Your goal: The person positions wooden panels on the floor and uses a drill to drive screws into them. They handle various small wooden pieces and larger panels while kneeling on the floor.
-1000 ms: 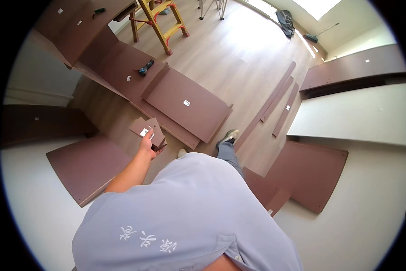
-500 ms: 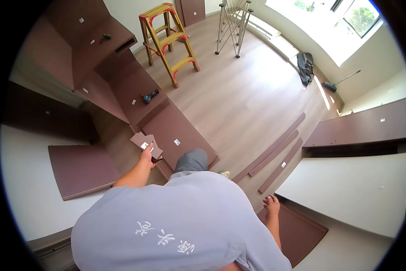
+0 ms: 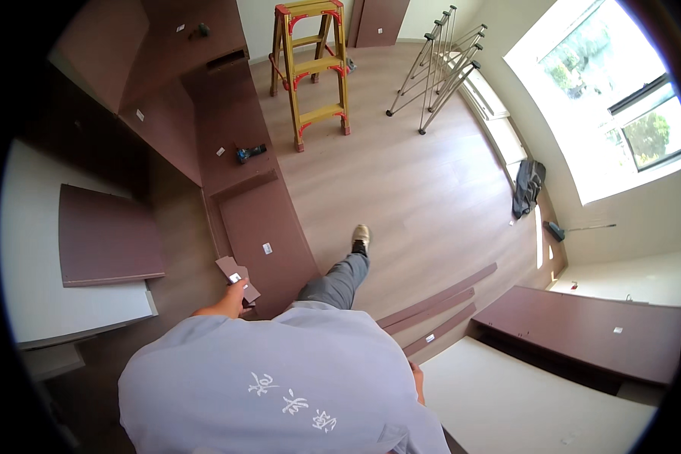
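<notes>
Left arm extended forward and low, left hand [image 3: 233,296] closed in a grip. Right hand [image 3: 417,377] hangs at side, mostly hidden. One leg stepped forward.

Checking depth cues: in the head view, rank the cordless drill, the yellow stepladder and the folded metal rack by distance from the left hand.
From the left hand, holding a small brown board piece:
1. Cordless drill, ahead on the long brown panel.
2. Yellow stepladder, farther ahead, slightly right.
3. Folded metal rack, far right near the window.

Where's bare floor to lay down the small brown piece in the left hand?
Open wood floor lies between the stepladder, the folded metal rack and the narrow strips. Beside the left hand it is crowded: brown panels cover the floor.
</notes>
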`<state>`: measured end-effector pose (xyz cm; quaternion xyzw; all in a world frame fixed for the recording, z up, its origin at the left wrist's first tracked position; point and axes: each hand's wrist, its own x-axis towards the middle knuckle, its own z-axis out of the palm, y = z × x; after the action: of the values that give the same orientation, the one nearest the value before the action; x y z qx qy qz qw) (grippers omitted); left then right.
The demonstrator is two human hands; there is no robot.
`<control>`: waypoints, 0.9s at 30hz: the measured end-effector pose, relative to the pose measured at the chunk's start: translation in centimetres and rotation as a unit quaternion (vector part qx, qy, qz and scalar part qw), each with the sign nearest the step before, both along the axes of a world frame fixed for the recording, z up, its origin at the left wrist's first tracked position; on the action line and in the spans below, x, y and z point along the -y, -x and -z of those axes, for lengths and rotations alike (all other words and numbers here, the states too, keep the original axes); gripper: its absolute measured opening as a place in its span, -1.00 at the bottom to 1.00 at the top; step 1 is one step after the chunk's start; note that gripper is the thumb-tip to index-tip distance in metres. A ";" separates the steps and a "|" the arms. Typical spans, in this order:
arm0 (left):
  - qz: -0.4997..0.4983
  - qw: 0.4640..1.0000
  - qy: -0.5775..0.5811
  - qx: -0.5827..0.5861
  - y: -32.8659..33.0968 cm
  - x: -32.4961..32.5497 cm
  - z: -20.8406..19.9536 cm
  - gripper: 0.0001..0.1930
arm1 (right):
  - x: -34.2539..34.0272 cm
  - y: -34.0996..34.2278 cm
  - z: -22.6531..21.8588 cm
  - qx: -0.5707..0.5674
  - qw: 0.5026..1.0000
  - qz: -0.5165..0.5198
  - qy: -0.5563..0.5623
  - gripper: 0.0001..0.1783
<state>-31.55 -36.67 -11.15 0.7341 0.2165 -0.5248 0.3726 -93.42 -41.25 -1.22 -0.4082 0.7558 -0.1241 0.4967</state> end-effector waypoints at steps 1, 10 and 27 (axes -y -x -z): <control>-0.010 1.000 -0.019 -0.004 -0.3 0.2 1.1 -0.49 | 1.5 -0.6 0.1 -0.006 1.000 -0.027 -0.009 -0.63; -0.038 0.997 0.070 -0.003 0.7 19.4 0.1 -0.52 | 28.2 -2.0 -1.0 -0.040 0.991 -0.113 -0.051 -0.60; -0.221 0.958 0.037 0.179 7.2 22.4 -8.2 -0.36 | 75.1 -34.3 1.5 0.019 0.715 -0.698 0.039 -0.61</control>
<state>-38.75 -59.03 -2.91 0.7356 0.2831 -0.2970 0.5390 -59.12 -116.36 -2.76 -0.8364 0.2411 0.2204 0.4401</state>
